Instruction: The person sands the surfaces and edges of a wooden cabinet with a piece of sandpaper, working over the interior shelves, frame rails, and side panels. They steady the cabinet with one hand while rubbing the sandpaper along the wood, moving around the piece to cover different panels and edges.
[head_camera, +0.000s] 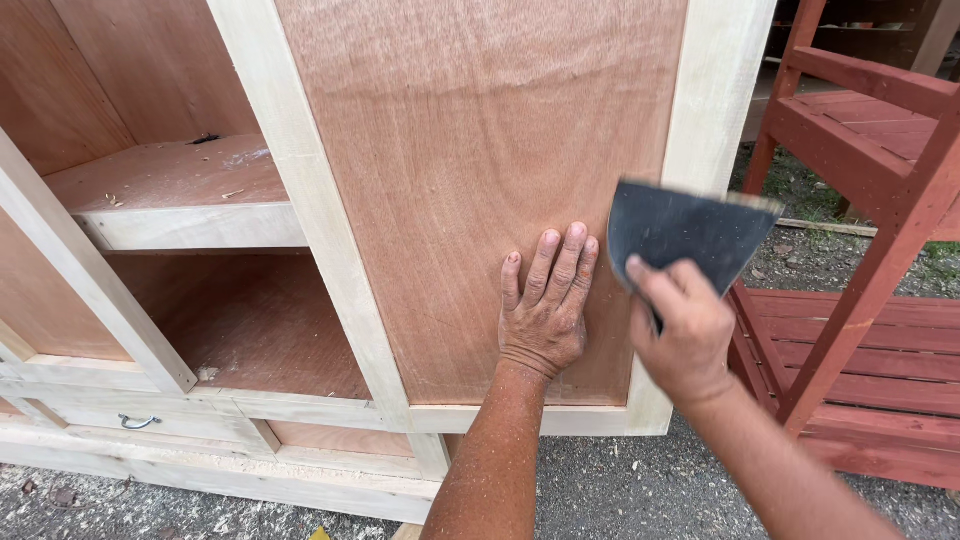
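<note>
My left hand (545, 305) lies flat, fingers together, on the reddish plywood panel of a cabinet door (470, 160) framed in pale wood. Just to its right, my right hand (685, 335) grips a wide dark scraper blade (690, 230), held up near the door's right frame rail (700, 150). The blade's edge points up and to the right, and whether it touches the wood is unclear.
The open cabinet (180, 200) on the left has shelves with wood chips and a drawer with a metal handle (138, 422). Red-stained wooden furniture (870, 200) stands close on the right. Gravel ground (620, 490) lies below.
</note>
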